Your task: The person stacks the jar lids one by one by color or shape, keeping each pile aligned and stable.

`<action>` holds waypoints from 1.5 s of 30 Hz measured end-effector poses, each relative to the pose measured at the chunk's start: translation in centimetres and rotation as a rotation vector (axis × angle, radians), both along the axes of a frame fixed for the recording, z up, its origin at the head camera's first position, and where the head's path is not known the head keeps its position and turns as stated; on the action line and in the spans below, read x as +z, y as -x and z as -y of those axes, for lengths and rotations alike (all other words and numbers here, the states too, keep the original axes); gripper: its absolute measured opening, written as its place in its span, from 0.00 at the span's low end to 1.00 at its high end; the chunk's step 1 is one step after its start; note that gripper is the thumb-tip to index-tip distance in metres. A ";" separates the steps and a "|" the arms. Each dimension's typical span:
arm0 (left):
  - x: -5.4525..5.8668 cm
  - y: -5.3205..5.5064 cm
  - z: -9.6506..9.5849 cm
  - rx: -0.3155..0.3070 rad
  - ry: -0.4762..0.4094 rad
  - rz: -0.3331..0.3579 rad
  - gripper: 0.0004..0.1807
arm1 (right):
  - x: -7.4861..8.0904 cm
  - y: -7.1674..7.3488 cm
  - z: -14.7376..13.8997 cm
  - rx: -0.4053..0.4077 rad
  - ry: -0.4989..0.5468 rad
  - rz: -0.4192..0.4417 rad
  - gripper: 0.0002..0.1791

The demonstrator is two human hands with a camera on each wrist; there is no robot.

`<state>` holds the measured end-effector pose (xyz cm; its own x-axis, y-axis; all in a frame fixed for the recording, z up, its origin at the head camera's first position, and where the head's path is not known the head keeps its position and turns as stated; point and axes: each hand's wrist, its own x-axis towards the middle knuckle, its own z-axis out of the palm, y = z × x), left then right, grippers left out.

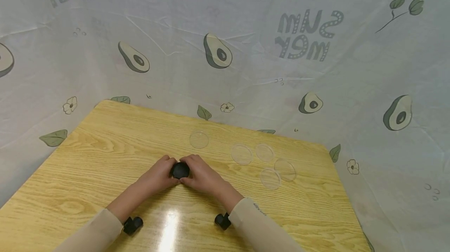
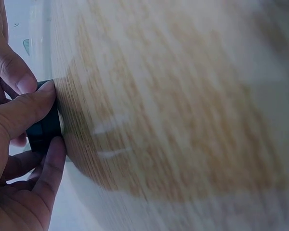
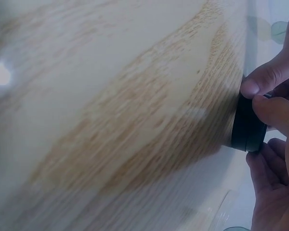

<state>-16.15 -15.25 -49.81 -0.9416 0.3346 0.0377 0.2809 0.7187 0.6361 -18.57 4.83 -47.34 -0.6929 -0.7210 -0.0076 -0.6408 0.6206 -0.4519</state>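
Note:
A short, round black case [image 1: 181, 170] sits low on the wooden table between both hands. My left hand [image 1: 163, 174] pinches its left side with thumb and fingers, and my right hand [image 1: 200, 174] grips the opposite side the same way. In the left wrist view, the case's dark side wall [image 2: 44, 127] shows between thumb and fingertips, close against the tabletop. A thin seam runs round the wall of the case [image 3: 249, 126] near the table in the right wrist view. Its inside is hidden.
Several clear round discs lie farther back on the wooden table [image 1: 105, 158]: one disc [image 1: 199, 139] behind the hands, the others, such as this disc [image 1: 241, 154], grouped to the right. Two discs there overlap. A printed cloth [image 1: 175, 80] hangs behind the table's far edge.

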 end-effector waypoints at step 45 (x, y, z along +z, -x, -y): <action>0.1 -0.1 -0.4 0.041 -0.022 0.086 0.23 | -2.8 8.0 -4.1 -0.488 0.152 0.075 0.42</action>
